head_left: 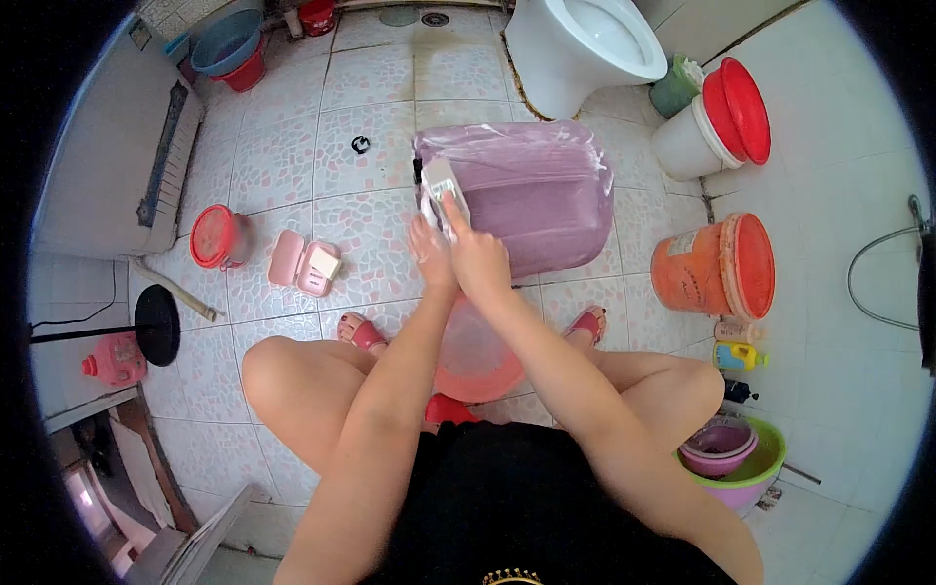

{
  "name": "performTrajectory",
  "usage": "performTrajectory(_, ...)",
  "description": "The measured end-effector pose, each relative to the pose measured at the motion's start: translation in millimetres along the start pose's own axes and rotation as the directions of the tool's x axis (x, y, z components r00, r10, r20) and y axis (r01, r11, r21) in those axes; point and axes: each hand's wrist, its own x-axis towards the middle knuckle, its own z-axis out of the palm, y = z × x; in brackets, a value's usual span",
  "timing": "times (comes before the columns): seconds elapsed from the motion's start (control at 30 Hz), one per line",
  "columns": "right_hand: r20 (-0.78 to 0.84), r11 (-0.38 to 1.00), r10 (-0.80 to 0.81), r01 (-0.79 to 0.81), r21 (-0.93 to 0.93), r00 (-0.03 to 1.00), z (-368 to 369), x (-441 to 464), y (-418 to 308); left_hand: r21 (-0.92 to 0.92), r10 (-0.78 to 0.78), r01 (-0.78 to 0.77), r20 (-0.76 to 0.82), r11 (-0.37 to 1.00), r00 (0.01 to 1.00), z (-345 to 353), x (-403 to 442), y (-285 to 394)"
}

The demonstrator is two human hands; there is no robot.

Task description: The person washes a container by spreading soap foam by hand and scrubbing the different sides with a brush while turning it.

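Observation:
A purple suitcase [531,214] lies flat on the tiled floor, streaked with white foam along its top and edges. My right hand [476,255] is closed around a whitish scrub brush [446,187], which rests at the suitcase's left side, with the index finger along its back. My left hand [429,252] is beside it, foam on its extended fingers, by the suitcase's near left corner. The brush's bristles are hidden. Between my feet, below the forearms, stands a translucent pink basin [480,382].
An open pink soap box [286,261] with a pale bar and a red-lidded tub [213,237] are on the left. A toilet [556,58] stands behind the suitcase. On the right are an orange bucket [690,268], a white bucket [687,141] and a green basin [770,453].

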Motion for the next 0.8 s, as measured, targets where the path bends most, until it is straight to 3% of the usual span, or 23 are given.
performTrajectory(0.1, 0.090, 0.998, -0.034, 0.038, -0.048, 0.995, -1.2, -21.9, 3.0, -0.190, -0.009, -0.016, -0.132, 0.982, 0.991, -8.3, -6.7, 11.2)
performTrajectory(0.2, 0.039, 0.993, -0.059, 0.062, -0.097, 0.998, -7.6, -7.7, -3.0, -0.072, 0.068, -0.071, -0.052, 0.995, 0.996, -12.5, -8.6, 9.7)
performTrajectory(0.3, 0.018, 0.991, -0.069, 0.071, -0.110, 0.997, -14.8, 41.5, -23.9, -0.012, 0.050, -0.050, -0.045, 0.999, 0.998, -18.0, -15.7, 18.9)
performTrajectory(0.4, 0.010, 0.991, -0.090, 0.091, -0.103, 0.996, -5.4, 101.3, -32.0, 0.023, 0.131, -0.130, -0.075, 0.991, 0.989, -7.6, -9.0, 8.0)
performTrajectory(0.47, -0.048, 0.991, -0.101, 0.096, -0.093, 0.994, 14.9, 132.6, -26.9, 0.012, 0.106, -0.106, -0.043, 0.994, 0.993, -7.2, -4.2, 10.0)
performTrajectory(0.6, -0.006, 0.986, -0.094, 0.093, -0.137, 0.996, -2.0, 112.4, -38.1, -0.027, 0.080, -0.083, -0.100, 0.996, 0.992, -4.5, -3.1, 13.8)
performTrajectory(0.7, 0.009, 0.992, -0.032, 0.033, -0.121, 0.999, -15.8, 48.0, -34.2, -0.021, -0.041, 0.043, 0.078, 0.999, 0.996, -15.5, 6.8, 25.6)
performTrajectory(0.8, 0.021, 0.992, 0.000, 0.003, -0.127, 1.000, -5.5, 0.0, -18.2, -0.119, 0.045, -0.048, -0.027, 0.992, 0.999, -10.9, 4.3, 14.9)
